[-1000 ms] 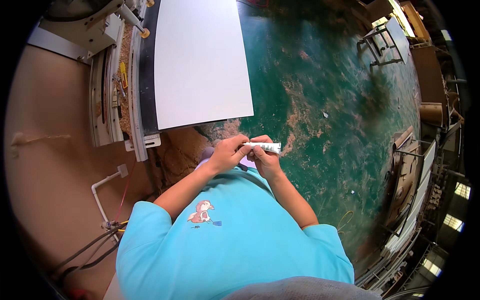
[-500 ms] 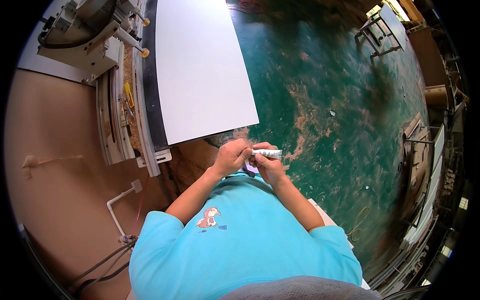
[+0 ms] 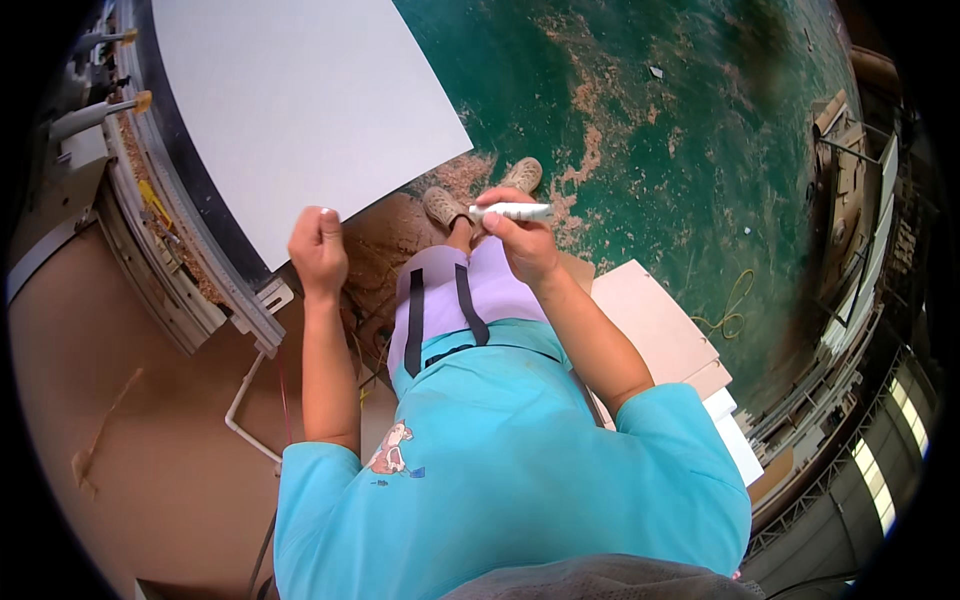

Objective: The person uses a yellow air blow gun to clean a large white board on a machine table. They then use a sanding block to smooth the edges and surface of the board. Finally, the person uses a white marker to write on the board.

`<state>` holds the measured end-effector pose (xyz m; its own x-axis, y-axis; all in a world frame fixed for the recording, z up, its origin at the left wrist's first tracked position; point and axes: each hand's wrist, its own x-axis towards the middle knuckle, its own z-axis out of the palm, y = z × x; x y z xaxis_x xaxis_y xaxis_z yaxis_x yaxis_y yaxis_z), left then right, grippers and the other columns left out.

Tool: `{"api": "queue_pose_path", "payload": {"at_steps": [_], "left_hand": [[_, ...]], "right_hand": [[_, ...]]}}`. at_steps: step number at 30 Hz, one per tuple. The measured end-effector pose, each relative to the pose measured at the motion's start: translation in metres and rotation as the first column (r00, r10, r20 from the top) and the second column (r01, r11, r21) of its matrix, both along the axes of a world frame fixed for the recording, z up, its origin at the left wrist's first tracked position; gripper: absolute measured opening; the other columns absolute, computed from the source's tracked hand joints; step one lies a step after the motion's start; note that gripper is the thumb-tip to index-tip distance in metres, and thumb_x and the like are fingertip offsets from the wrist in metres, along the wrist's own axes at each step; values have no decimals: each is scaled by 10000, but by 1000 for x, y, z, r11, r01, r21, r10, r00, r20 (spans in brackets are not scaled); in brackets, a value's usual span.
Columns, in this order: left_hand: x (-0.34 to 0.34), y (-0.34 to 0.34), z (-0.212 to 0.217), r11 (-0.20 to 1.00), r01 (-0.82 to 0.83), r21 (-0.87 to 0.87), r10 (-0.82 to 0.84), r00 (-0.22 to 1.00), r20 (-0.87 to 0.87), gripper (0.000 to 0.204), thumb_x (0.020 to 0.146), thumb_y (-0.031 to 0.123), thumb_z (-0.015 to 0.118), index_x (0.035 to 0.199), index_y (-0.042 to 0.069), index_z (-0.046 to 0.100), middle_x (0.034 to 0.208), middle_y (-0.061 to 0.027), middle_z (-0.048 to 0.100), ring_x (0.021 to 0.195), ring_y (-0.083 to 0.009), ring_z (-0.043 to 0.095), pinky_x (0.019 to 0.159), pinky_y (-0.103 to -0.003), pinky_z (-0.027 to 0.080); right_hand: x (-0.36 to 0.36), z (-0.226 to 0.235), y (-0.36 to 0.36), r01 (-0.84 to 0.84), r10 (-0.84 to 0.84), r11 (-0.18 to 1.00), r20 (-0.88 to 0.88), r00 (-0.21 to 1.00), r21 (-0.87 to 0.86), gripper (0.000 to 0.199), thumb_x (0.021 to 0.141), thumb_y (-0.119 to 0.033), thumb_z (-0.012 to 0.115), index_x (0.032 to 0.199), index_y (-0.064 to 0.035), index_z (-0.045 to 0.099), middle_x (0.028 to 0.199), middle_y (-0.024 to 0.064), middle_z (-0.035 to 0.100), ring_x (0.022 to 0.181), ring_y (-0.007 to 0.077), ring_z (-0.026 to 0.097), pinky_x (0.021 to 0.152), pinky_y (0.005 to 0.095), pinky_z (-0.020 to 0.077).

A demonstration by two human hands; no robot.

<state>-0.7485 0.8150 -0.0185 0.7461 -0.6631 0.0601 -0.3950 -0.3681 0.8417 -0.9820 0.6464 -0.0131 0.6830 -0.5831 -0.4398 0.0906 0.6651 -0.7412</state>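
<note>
A small white squeeze tube (image 3: 525,211) lies across the fingers of my right hand (image 3: 530,248), which is closed around it. Its narrow end points left, toward my other hand. My left hand (image 3: 318,255) is raised apart from the tube, near the close corner of a large white panel (image 3: 310,110). Those fingers are curled in with the thumb on top. A tiny pale spot shows by the thumb tip; whether it is a small held piece or a nail I cannot make out.
The white panel rests on a machine bed with a metal rail (image 3: 215,270) at left. A yellow utility knife (image 3: 155,203) lies among wood chips there. Pale boards (image 3: 655,320) are stacked at my right, near a yellow cord (image 3: 735,318). Sawdust (image 3: 590,120) covers parts of the green floor.
My hands were together at the tube and are now apart. The left has moved away leftward; the right still holds the tube. The view has shifted, showing my shoes and lap.
</note>
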Motion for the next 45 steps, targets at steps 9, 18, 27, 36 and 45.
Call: {"api": "queue_pose_path", "payload": {"at_steps": [9, 18, 27, 36, 45], "left_hand": [[47, 17, -86, 958, -236, 160, 123, 849, 514, 417, 1027, 323, 528, 742, 18, 527, 659, -117, 510, 592, -298, 480, 552, -386, 398], [43, 13, -83, 953, -254, 166, 135, 845, 518, 409, 1019, 308, 552, 736, 13, 532, 653, -101, 509, 575, -268, 469, 536, -371, 393], [42, 14, -84, 962, -235, 138, 129, 838, 529, 384, 1014, 294, 567, 750, 15, 551, 657, -101, 512, 581, -271, 476, 541, -368, 398], [43, 10, -83, 964, -239, 119, 141, 833, 536, 446, 1028, 341, 536, 724, 15, 510, 640, -92, 484, 581, -240, 437, 552, -344, 396], [12, 7, -56, 998, 0, -66, 10, 989, 149, 250, 1020, 223, 559, 928, -1, 617, 819, -61, 591, 718, -151, 536, 655, -274, 448]], "right_hand": [[20, -88, -34, 326, -329, 944, -78, 941, -49, 316, 877, -36, 687, 1169, -9, 569, 1045, 117, 666, 868, 172, 655, 792, 293, 558], [30, -99, -31, 267, -272, 957, -40, 961, -111, 331, 885, -38, 685, 1187, -1, 554, 1064, 97, 638, 938, 153, 632, 829, 290, 552], [29, -102, -33, 235, -255, 953, -90, 963, -190, 306, 882, -24, 670, 1171, 1, 573, 1033, 114, 672, 897, 183, 663, 825, 323, 569], [25, -98, -34, 239, -258, 951, -75, 963, -197, 294, 905, -83, 663, 1175, -3, 580, 1005, 105, 676, 875, 168, 663, 795, 295, 562], [22, -41, -25, 211, -217, 964, -23, 976, -161, 331, 880, -69, 728, 1169, -15, 576, 1090, 127, 660, 951, 180, 657, 823, 293, 558]]}}
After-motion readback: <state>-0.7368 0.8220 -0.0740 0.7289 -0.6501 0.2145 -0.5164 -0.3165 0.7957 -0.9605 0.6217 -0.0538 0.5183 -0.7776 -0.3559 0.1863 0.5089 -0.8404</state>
